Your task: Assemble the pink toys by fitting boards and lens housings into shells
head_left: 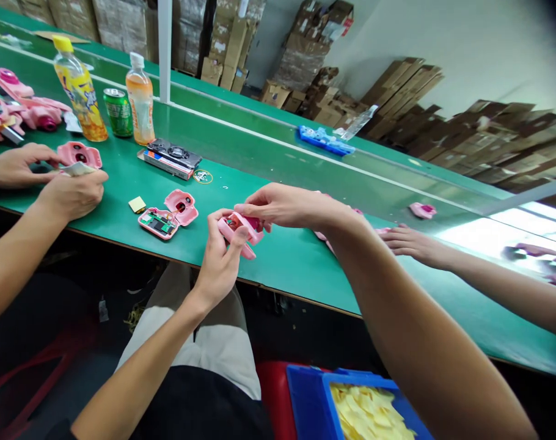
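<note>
Pink plastic casing point(249, 250) is sitting between the wearer's two hands, just above the near edge of the green worktop point(291, 263). Left hand point(220, 256) is clamping it from the near side, thumb over the shell; right hand point(280, 205) is gripping the far part with thumb and fingertips. Both hands are meeting on the one piece. Progress: shell is standing partly open, reddish innards showing, so closing up is looking undone; exact contact under the right fingers is staying hidden, can't tell. Second unit, an open casing point(181, 209), is lying left of the hands, circuit board point(165, 226) exposed and wired in, halves apart, so also unfinished. Yellow square pad point(137, 205) is lying just beside it, apparently not fitted. Farther left, a pink pile point(28, 110) is waiting; whether those are finished, can't tell. Co-worker's hand point(74, 192) is working near another pink shell point(88, 156).
</note>
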`<state>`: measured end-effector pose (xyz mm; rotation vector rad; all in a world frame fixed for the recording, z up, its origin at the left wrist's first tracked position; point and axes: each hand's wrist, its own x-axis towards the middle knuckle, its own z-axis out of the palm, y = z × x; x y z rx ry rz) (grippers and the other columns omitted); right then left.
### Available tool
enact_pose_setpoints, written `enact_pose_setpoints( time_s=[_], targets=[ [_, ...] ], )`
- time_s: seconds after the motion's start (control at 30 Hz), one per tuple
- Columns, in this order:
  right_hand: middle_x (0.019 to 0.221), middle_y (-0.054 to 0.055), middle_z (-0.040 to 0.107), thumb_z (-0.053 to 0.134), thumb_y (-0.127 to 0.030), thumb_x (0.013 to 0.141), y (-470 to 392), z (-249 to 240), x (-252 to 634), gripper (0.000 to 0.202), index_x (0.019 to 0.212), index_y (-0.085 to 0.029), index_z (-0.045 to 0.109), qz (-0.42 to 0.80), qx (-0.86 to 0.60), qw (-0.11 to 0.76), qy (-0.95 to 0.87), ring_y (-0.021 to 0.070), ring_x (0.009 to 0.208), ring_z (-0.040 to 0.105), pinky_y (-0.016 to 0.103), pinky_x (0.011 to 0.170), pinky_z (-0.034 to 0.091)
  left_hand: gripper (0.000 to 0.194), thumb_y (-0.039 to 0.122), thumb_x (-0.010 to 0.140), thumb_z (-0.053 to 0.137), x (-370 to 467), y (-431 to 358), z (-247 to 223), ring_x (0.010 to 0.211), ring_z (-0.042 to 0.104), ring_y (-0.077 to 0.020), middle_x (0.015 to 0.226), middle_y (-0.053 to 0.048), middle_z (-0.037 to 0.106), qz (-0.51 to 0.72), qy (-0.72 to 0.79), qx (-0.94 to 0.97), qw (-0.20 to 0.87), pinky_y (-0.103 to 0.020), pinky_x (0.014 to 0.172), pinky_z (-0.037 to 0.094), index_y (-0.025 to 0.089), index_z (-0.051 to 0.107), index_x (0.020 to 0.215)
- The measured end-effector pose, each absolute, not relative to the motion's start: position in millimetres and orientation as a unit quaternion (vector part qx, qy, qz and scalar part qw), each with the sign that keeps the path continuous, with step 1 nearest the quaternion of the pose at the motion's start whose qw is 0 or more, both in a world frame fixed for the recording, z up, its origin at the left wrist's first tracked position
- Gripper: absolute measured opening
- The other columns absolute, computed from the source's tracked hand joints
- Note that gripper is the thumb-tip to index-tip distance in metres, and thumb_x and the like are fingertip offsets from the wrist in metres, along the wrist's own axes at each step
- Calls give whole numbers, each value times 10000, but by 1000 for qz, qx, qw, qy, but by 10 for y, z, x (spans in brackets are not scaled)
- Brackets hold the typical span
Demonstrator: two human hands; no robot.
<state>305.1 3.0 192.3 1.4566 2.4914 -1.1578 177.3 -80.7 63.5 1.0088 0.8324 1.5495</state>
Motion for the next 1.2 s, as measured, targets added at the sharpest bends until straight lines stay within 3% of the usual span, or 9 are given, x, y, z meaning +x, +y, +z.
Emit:
enact_pose_setpoints(
  time_s=[0.1, 0.2, 0.43, 0.6, 0.7, 0.8, 0.97, 1.1, 1.2],
  targets=[
    [759, 35, 717, 633, -630, 874, 5, 1954, 3068, 443, 853, -206, 762, -380, 438, 1, 815, 162, 686, 611, 294, 624, 477, 360, 523, 972, 589, 1771, -805, 617, 1048, 635, -159, 1205, -37, 611, 660, 351, 364, 555, -270, 915, 493, 262, 499, 1203],
    [903, 31, 743, 650, -533, 883, -58, 1970, 3098, 374, 1038, -212, 764, -350, 393, -29, 850, 174, 792, 634, 297, 682, 480, 359, 506, 974, 604, 1751, -768, 647, 945, 668, -136, 1065, -2, 646, 670, 324, 284, 605, -248, 848, 514, 266, 498, 1219],
    [1072, 45, 735, 666, -394, 893, -142, 2012, 3038, 232, 1023, -240, 781, -285, 342, -119, 888, 204, 966, 641, 350, 854, 503, 380, 484, 931, 682, 1698, -649, 736, 792, 682, -125, 924, 13, 663, 671, 221, 254, 661, -248, 765, 547, 246, 568, 1206],
    [1017, 31, 752, 670, -394, 891, -48, 1975, 3018, 303, 1110, -208, 767, -315, 357, -122, 871, 199, 948, 655, 335, 826, 519, 442, 522, 932, 665, 1714, -603, 704, 799, 692, -138, 836, 21, 662, 667, 214, 289, 653, -273, 829, 560, 260, 540, 1266],
    [1009, 43, 754, 688, -393, 878, -10, 1886, 2998, 383, 1195, -182, 725, -332, 375, -150, 853, 190, 917, 653, 321, 791, 531, 340, 450, 995, 589, 1746, -581, 723, 867, 704, -132, 938, 7, 688, 674, 220, 270, 652, -274, 866, 568, 277, 517, 1279],
    [1005, 55, 759, 704, -373, 862, -16, 1775, 2972, 365, 1155, -158, 730, -339, 372, -184, 845, 185, 890, 659, 316, 776, 541, 255, 335, 1056, 483, 1772, -564, 777, 953, 702, -113, 1109, -3, 675, 695, 195, 225, 654, -277, 905, 568, 309, 470, 1309],
    [1096, 60, 762, 675, -337, 883, -69, 1573, 2982, 295, 1117, -172, 745, -352, 349, -236, 836, 202, 1003, 681, 355, 906, 544, 251, 306, 1100, 331, 1746, -546, 806, 1100, 664, -107, 1207, -33, 654, 680, 216, 213, 668, -270, 932, 555, 288, 435, 1328],
    [1231, 77, 733, 622, -354, 927, -298, 1341, 3015, 327, 1205, -224, 733, -299, 395, -296, 817, 258, 1166, 646, 451, 1062, 494, 150, 333, 1066, 435, 1740, -599, 756, 1072, 662, -122, 1125, -9, 679, 653, 257, 228, 675, -252, 902, 564, 302, 541, 1169],
    [1499, 36, 553, 606, -396, 933, -707, 1098, 3044, 504, 1431, -328, 573, -271, 465, -345, 769, 276, 1419, 466, 473, 1217, 354, 163, 376, 985, 612, 1878, -747, 671, 988, 680, -109, 1080, 44, 672, 646, 266, 224, 679, -189, 816, 570, 350, 547, 1132]
  ],
)
